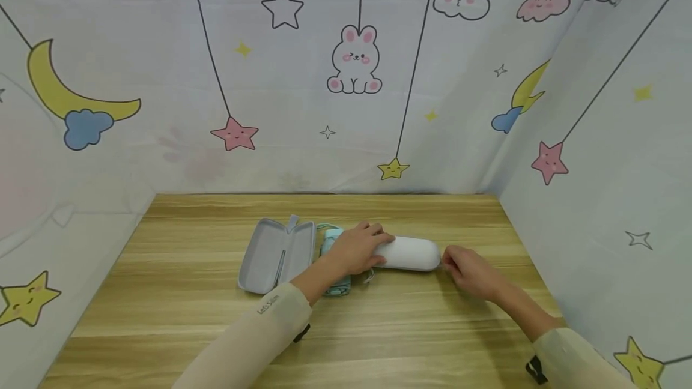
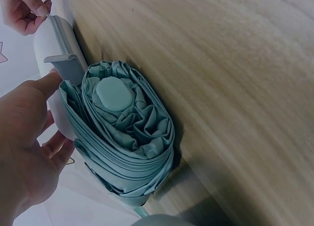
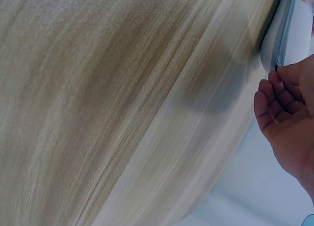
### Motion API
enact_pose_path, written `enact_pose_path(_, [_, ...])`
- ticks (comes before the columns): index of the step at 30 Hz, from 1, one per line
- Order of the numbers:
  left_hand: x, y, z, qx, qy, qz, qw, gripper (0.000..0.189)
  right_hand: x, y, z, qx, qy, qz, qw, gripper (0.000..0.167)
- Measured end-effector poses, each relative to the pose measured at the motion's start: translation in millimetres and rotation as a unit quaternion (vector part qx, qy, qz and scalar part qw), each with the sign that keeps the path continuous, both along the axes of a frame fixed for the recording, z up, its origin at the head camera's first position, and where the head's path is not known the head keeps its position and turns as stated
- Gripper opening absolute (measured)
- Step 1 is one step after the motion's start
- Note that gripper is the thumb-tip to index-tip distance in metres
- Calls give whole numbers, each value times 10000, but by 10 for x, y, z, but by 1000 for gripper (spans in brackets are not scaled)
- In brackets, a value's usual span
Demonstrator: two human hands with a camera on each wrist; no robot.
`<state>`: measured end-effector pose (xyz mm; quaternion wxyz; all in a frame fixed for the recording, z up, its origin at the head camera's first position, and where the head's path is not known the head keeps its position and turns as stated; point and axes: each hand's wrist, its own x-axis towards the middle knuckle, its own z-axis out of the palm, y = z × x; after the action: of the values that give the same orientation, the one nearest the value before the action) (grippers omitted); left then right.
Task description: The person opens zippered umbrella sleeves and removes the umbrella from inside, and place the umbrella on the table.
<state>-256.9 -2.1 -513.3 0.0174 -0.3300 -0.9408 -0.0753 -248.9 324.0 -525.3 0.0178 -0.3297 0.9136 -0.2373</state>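
A white zippered case [image 1: 412, 253] lies on the table with its long side running left to right. My left hand [image 1: 357, 249] grips its left end, thumb on the near side and fingers over the top. At the right end, my right hand [image 1: 471, 270] pinches the zipper's end between thumb and curled fingers; the pull itself is hidden. In the left wrist view, the grey zipper [image 2: 60, 32] runs along the case's side, and a grey strap [image 2: 68, 68] sticks out near my left hand. A folded teal umbrella [image 2: 125, 133] lies beside that hand, partly under my wrist in the head view.
Left of the umbrella, a grey case [image 1: 262, 260] lies spread open with a thin dark strip near its fold. The wooden table [image 1: 411, 329] meets a patterned cloth [image 1: 303, 161] at the back and another on the right.
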Motion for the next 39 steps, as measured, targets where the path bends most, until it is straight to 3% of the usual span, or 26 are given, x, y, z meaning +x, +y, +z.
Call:
enact_pose_path(16, [-32,-14,-28,103,-29,-32,9999,54,21,-38,24,216,-278,-4,9994,13])
enact_pose_path(39, [-15,-2,1,-34,-92,5,10000,54,95,-111,7,116,-173,2,9998,14])
